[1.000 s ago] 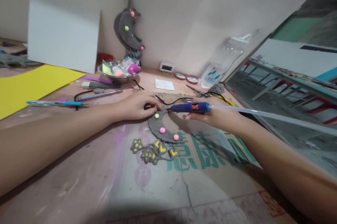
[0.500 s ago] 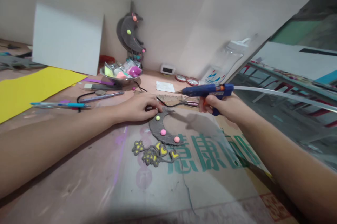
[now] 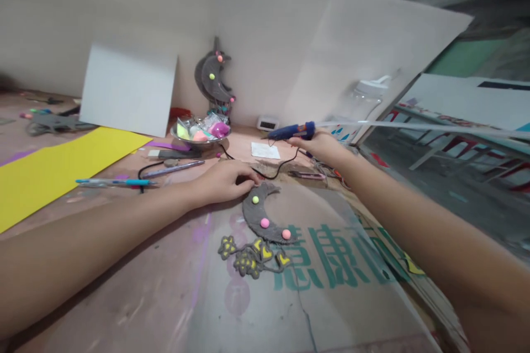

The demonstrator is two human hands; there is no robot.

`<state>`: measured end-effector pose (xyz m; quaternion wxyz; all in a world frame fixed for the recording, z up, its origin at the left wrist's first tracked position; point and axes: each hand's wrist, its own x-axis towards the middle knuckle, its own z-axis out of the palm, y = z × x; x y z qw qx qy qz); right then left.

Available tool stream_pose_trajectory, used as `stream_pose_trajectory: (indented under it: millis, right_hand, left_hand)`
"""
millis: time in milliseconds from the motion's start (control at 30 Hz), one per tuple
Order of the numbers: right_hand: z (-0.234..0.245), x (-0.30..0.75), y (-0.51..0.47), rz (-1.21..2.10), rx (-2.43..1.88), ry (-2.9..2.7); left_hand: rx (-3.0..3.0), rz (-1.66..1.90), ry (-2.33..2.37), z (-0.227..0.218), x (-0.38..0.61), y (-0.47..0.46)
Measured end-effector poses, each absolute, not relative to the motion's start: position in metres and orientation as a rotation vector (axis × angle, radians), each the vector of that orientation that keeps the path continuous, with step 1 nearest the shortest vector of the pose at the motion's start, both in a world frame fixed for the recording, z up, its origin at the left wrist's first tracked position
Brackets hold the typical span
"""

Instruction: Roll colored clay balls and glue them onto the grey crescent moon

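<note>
At the upper end of a grey, yarn-wrapped crescent moon (image 3: 253, 212) lying flat, the fingertips of my left hand (image 3: 227, 180) are pinched together. The moon carries yellow, pink and orange small balls. Grey flower and heart shapes with yellow centres (image 3: 248, 260) lie just below it. My right hand (image 3: 325, 146) is wrapped around a blue hot glue gun (image 3: 292, 131), held beyond the moon with its nozzle to the left. A long clear glue stick (image 3: 385, 125) sticks out of the gun's back.
A bowl of bagged coloured clay (image 3: 200, 140) stands in front of a second crescent moon ornament (image 3: 215, 79). Pens (image 3: 116, 182) and a yellow sheet (image 3: 74, 168) lie left. A white card (image 3: 265, 150), a black cord (image 3: 271, 177) and a pink cutter (image 3: 306, 175) lie behind the moon.
My right hand has carried the glue gun away from me and to the left, toward the back of the table. My left hand stays at the moon's upper end. The view has shifted slightly.
</note>
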<state>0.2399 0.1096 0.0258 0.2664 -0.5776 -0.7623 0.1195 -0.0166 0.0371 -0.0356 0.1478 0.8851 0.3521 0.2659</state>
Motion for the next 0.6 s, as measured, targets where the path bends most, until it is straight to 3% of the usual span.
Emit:
stream_pose_trajectory:
  millis: [367,600]
  right_hand:
    - [-0.017,0.236,0.144,0.471,-1.693,-2.132]
    - [-0.024,0.26,0.106,-0.094,-1.473,-2.443]
  left_hand:
    - [2.658,0.53,1.593,0.004,-0.068,0.075]
    - [2.853,0.311,1.594,-0.013,-0.072,0.079]
